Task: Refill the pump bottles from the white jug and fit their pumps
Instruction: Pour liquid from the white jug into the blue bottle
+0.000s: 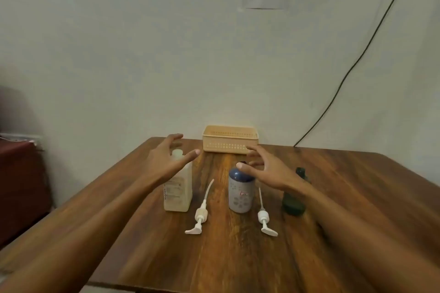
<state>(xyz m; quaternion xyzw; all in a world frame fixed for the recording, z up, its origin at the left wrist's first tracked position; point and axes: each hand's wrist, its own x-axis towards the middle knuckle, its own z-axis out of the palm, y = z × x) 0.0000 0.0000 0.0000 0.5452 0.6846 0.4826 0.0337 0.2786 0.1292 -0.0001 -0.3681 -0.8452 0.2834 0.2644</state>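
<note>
The white jug [179,188] stands upright at the table's centre left, capped. My left hand [166,157] hovers over its top with fingers spread, holding nothing. A blue-and-white pump bottle [240,194] stands in the middle with no pump fitted. My right hand [266,171] is open just above and right of its neck, the thumb near the opening. A dark green bottle [294,200] stands to the right, partly behind my right forearm. Two white pumps lie flat on the table: one [200,215] between jug and blue bottle, the other [264,217] between the two bottles.
A beige perforated plastic basket [230,139] sits at the far edge of the wooden table [226,257] against the wall. A black cable [352,69] runs down the wall at right. A dark red piece of furniture [19,173] stands left of the table.
</note>
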